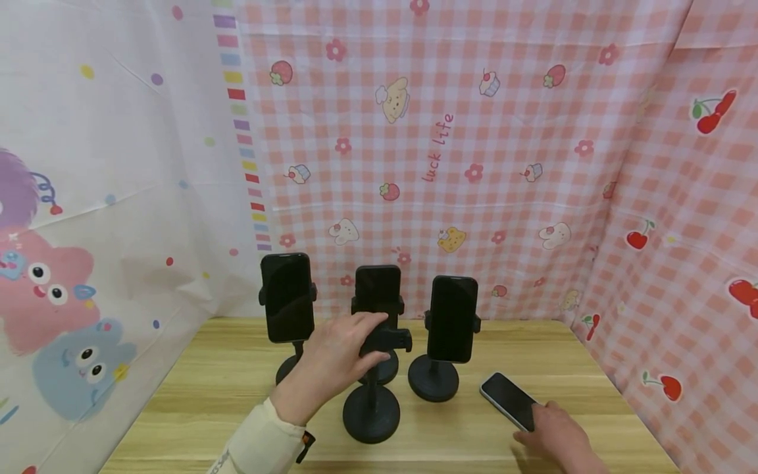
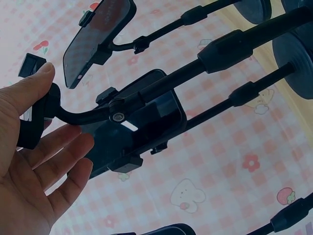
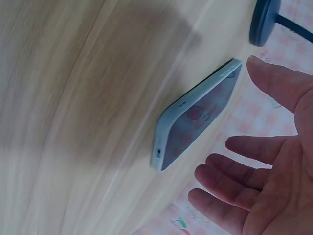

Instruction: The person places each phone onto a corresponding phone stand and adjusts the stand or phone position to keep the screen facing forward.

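My left hand (image 1: pixel 334 352) grips the empty clamp of the front black phone stand (image 1: pixel 371 415). In the left wrist view, the thumb lies over the clamp (image 2: pixel 30 129) and the other fingers reach beneath it; the index finger is partly hidden. A phone with a pale edge (image 1: pixel 508 397) lies flat, screen up, on the right side of the table. Over its near end hovers my right hand (image 1: pixel 556 433). The right wrist view shows that hand's fingers spread and apart from the phone (image 3: pixel 200 107), with nothing in them.
Behind the front stand are three more stands, each carrying a dark phone: left (image 1: pixel 288 296), middle (image 1: pixel 378 286) and right (image 1: pixel 453 319). All stand on a wooden table (image 1: pixel 195 395). Printed cloth (image 1: pixel 503 131) hangs along the back and sides.
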